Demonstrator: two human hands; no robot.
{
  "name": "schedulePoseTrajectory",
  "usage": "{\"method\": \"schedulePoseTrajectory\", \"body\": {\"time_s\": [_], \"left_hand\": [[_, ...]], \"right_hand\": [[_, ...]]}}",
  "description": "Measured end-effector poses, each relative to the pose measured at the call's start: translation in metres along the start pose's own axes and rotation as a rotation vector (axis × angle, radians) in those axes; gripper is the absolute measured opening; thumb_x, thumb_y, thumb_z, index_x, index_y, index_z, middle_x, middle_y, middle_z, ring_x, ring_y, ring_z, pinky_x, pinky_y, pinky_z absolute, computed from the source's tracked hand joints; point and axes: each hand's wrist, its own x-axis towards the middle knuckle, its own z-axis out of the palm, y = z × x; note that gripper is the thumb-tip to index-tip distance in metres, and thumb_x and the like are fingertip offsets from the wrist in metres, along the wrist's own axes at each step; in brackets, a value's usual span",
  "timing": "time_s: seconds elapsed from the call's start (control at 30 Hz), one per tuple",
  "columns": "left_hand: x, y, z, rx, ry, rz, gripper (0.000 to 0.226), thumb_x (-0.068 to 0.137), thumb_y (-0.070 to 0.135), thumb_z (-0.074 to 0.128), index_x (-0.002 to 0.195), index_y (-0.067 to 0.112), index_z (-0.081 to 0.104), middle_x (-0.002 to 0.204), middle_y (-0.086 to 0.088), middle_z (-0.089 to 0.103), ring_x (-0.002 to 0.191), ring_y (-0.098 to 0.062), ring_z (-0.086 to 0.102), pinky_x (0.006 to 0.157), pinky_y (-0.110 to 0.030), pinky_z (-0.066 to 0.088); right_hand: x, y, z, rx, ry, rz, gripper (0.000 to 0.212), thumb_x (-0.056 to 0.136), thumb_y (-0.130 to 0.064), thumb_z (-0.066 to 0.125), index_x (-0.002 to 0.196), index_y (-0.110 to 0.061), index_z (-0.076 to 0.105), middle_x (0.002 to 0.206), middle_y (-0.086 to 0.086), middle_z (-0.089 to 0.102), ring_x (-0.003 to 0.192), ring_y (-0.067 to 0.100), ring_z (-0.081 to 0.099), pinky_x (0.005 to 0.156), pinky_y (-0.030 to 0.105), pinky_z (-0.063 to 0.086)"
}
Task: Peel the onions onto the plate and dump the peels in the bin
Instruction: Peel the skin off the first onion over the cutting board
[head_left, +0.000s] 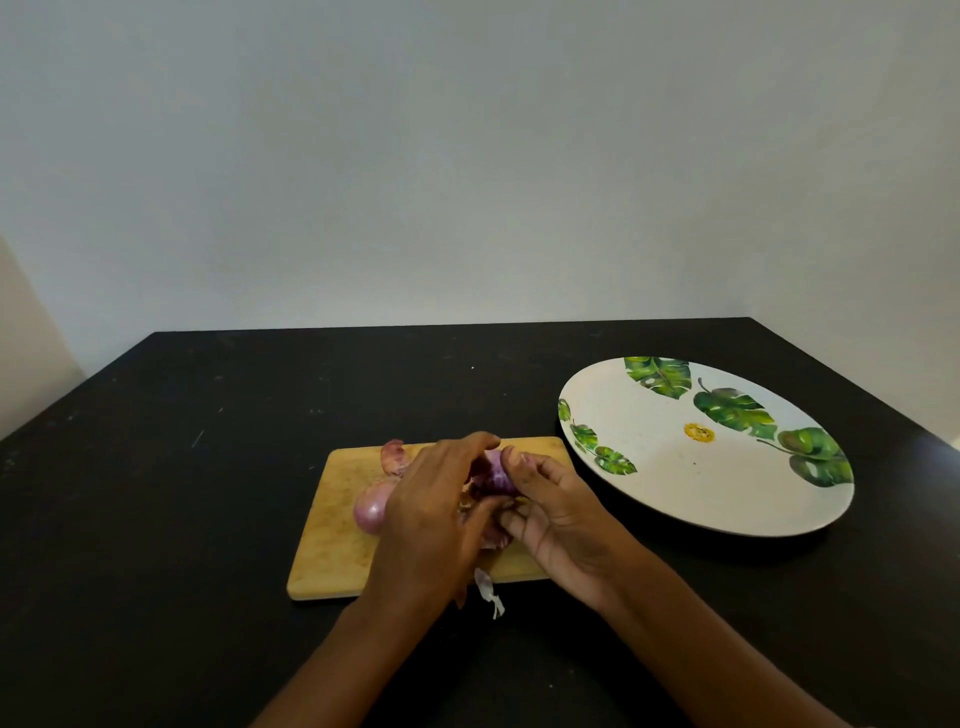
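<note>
Over the wooden cutting board (332, 545) my two hands hold one purple onion (496, 475) between them. My left hand (436, 514) curls over its left side and pinches at the skin. My right hand (556, 514) grips it from the right, thumb on top. Loose peel hangs under the hands, and one pale strip (488, 590) lies over the board's front edge. A second onion (371, 509) rests on the board left of my hands. A third onion (392, 456) sits at the board's back edge. The leaf-patterned plate (675, 467) stands to the right.
Everything sits on a black table (182, 493) against a pale wall. The table's back edge runs behind the board and plate. No bin is in view.
</note>
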Motion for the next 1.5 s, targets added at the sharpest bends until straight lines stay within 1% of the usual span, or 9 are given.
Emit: {"method": "schedulePoseTrajectory", "body": {"time_s": [0.13,0.27,0.53,0.9,1.07,1.17,1.27,1.4,1.5], "left_hand": [[0.0009,0.0038,-0.0018,0.006,-0.012,-0.011,0.065,0.069,0.004,0.079,0.120,0.024,0.045,0.101,0.016,0.048,0.097,0.007,0.045,0.089,0.003,0.031],[0.0018,0.0016,-0.0036,-0.050,-0.076,-0.054,0.057,0.075,0.007,0.075,0.122,0.024,0.047,0.097,0.030,0.044,0.101,0.018,0.045,0.084,0.003,0.032],[0.0021,0.0089,-0.0070,-0.152,-0.139,-0.155,0.054,0.082,0.004,0.068,0.106,0.040,0.037,0.087,0.022,0.049,0.094,0.023,0.046,0.068,0.003,0.038],[0.0020,0.0074,-0.0065,-0.187,-0.140,-0.181,0.048,0.081,0.004,0.070,0.089,0.041,0.039,0.084,0.018,0.053,0.094,0.016,0.050,0.070,-0.002,0.041],[0.0011,0.0081,-0.0047,-0.187,-0.101,-0.158,0.047,0.080,0.001,0.070,0.084,0.039,0.041,0.078,0.018,0.053,0.087,0.015,0.052,0.067,-0.001,0.040],[-0.0016,0.0052,-0.0014,-0.134,-0.064,-0.093,0.051,0.078,-0.004,0.069,0.081,0.038,0.040,0.074,0.018,0.051,0.082,0.007,0.054,0.065,-0.003,0.042],[-0.0030,0.0044,-0.0006,-0.097,-0.016,-0.055,0.057,0.076,-0.004,0.071,0.094,0.041,0.042,0.075,0.019,0.049,0.081,0.000,0.054,0.068,-0.006,0.043],[0.0019,0.0031,-0.0052,-0.123,0.073,-0.111,0.074,0.069,0.009,0.080,0.123,0.038,0.038,0.094,0.024,0.053,0.093,0.002,0.057,0.079,-0.007,0.044],[0.0013,0.0003,-0.0040,-0.091,0.061,-0.062,0.077,0.068,0.010,0.081,0.127,0.035,0.039,0.104,0.024,0.055,0.099,0.006,0.056,0.082,-0.002,0.042]], "right_hand": [[-0.0003,-0.0023,-0.0010,0.013,-0.011,-0.001,0.071,0.068,-0.024,0.075,0.127,0.004,0.049,0.112,0.023,0.068,0.094,0.028,0.072,0.070,0.032,0.059],[-0.0025,-0.0046,-0.0011,-0.032,0.017,0.002,0.068,0.063,-0.022,0.076,0.122,0.002,0.051,0.105,0.021,0.070,0.089,0.026,0.073,0.071,0.031,0.060],[-0.0031,-0.0064,-0.0014,-0.124,0.032,-0.004,0.063,0.063,-0.018,0.076,0.118,-0.001,0.050,0.115,0.023,0.064,0.100,0.030,0.068,0.074,0.032,0.060],[-0.0029,-0.0056,-0.0005,-0.117,0.022,0.004,0.063,0.064,-0.017,0.076,0.119,0.001,0.051,0.113,0.024,0.065,0.098,0.031,0.069,0.075,0.034,0.060],[-0.0028,-0.0057,-0.0006,-0.089,0.008,-0.002,0.055,0.066,-0.017,0.074,0.114,0.002,0.055,0.099,0.020,0.070,0.087,0.025,0.072,0.067,0.029,0.058],[-0.0030,-0.0067,-0.0002,-0.070,-0.003,0.010,0.052,0.068,-0.021,0.073,0.111,0.005,0.060,0.092,0.016,0.073,0.080,0.020,0.073,0.066,0.026,0.058],[-0.0025,-0.0072,-0.0008,-0.015,0.001,0.007,0.060,0.072,-0.022,0.072,0.120,0.010,0.055,0.094,0.018,0.071,0.076,0.019,0.073,0.067,0.027,0.058],[0.0005,-0.0066,-0.0026,0.010,0.004,-0.005,0.065,0.073,-0.021,0.073,0.126,0.008,0.050,0.113,0.025,0.067,0.100,0.030,0.069,0.075,0.032,0.060],[0.0015,-0.0052,-0.0041,0.010,0.008,0.000,0.067,0.072,-0.022,0.073,0.128,0.007,0.049,0.115,0.025,0.066,0.103,0.031,0.068,0.079,0.034,0.060]]}}
